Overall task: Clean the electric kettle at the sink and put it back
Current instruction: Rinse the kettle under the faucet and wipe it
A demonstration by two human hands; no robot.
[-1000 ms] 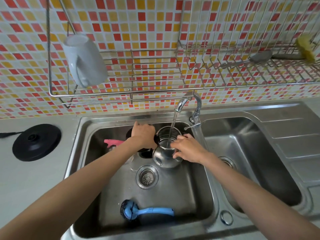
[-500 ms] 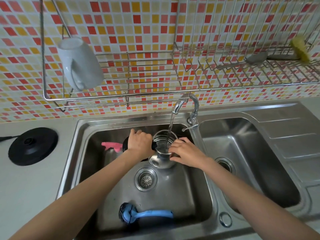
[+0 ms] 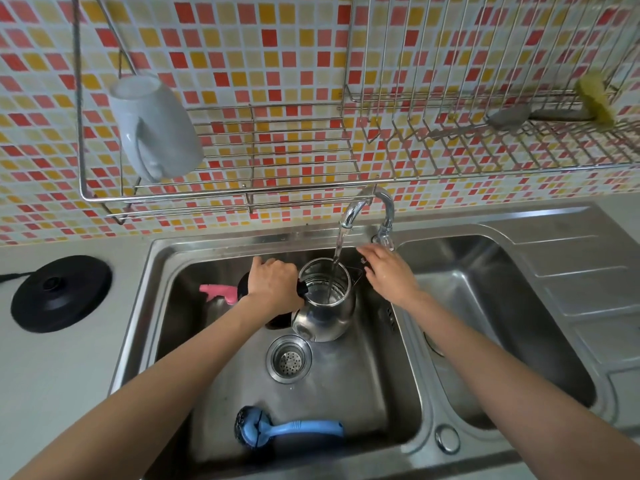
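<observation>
the round polished steel kettle point(image 3: 325, 317) is mirror-bright and smooth, its handle black plastic. the double stainless steel sink point(image 3: 346, 393) has a duller, brushed sheen. the curved chrome tap point(image 3: 355, 207) is glossy. the round black plastic kettle base point(image 3: 62, 292), far left, looks semi-gloss. the near blue plastic scrub brush point(image 3: 301, 427) is smooth, and the white mug point(image 3: 156, 126) looks like glazed ceramic.
</observation>
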